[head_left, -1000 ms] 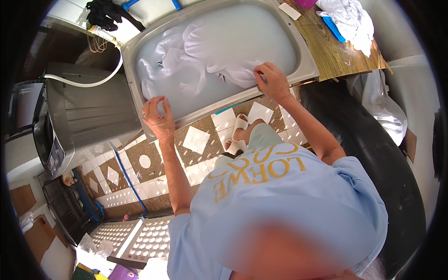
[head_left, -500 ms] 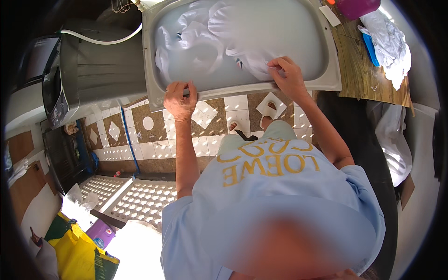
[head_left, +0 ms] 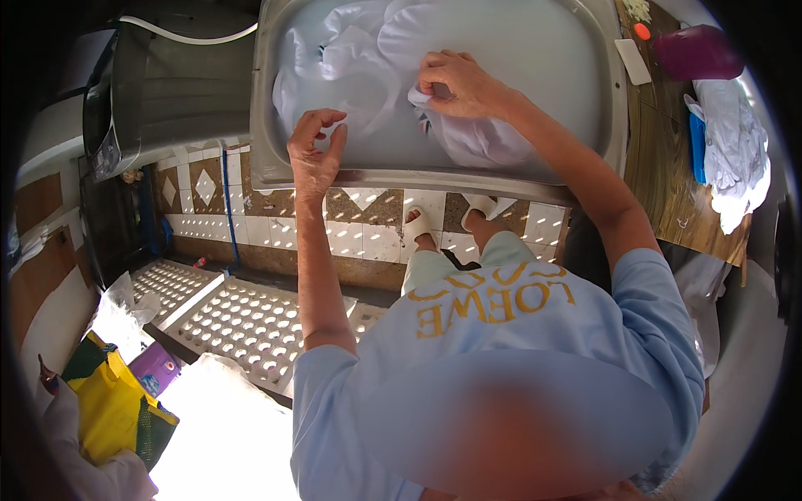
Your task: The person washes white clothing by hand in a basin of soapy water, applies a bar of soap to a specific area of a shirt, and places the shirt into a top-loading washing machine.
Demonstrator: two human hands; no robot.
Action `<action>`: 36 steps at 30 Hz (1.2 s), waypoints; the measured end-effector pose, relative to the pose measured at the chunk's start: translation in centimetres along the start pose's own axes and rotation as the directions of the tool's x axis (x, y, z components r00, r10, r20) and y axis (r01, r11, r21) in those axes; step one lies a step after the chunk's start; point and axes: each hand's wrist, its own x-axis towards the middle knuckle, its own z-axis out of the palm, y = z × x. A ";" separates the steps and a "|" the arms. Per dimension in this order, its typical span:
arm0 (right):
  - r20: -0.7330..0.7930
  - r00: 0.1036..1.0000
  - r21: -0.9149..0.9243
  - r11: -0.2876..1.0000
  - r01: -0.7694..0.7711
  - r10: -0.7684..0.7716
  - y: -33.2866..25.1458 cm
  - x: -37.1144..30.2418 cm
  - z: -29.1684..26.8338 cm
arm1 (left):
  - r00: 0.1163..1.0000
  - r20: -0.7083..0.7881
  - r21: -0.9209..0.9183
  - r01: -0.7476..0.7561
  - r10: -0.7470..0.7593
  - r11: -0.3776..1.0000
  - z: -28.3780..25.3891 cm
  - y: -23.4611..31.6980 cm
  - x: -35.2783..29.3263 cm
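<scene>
White garments lie soaking in cloudy water inside a grey basin (head_left: 401, 179). With its thumb and fingers closed, my right hand (head_left: 464, 86) pinches an edge of a white garment (head_left: 484, 144) that has a small dark and red mark on it. The lower part of that cloth lies in the water. My left hand (head_left: 317, 154) hovers over the basin's near left part, fingers curled but apart, holding nothing. Another white garment (head_left: 355, 50) floats bunched up at the far left, beyond my left hand.
A wooden table (head_left: 656, 159) on the right holds a white cloth pile (head_left: 733, 154), a blue item (head_left: 697, 146), a purple container (head_left: 697, 53) and a white bar (head_left: 632, 62). Left stands a grey machine (head_left: 188, 88). A yellow-green bag (head_left: 113, 405) sits at lower left.
My right hand has moved left and farther over the basin, and now pulls up an edge of the garment. My left hand has left the near rim and moved slightly inward over the water.
</scene>
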 end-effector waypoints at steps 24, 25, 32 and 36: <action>-0.008 0.973 0.713 0.684 -0.155 0.230 5.2 -6.5 -8.8 | 0.832 0.528 -0.562 0.192 0.170 0.804 12.3 5.4 11.5; 0.014 0.970 0.632 0.749 -0.198 0.245 5.2 -6.4 -8.6 | 0.835 0.521 -0.594 0.208 0.175 0.777 12.3 5.2 11.7; -0.166 0.942 0.703 0.704 -0.096 0.293 4.3 -6.4 -10.4 | 0.910 0.404 -0.629 0.205 0.090 0.750 12.0 6.8 12.0; -0.356 0.902 0.897 0.360 0.257 0.245 2.5 -5.3 -10.0 | 0.873 0.447 -0.579 0.114 0.197 0.807 12.5 7.2 13.2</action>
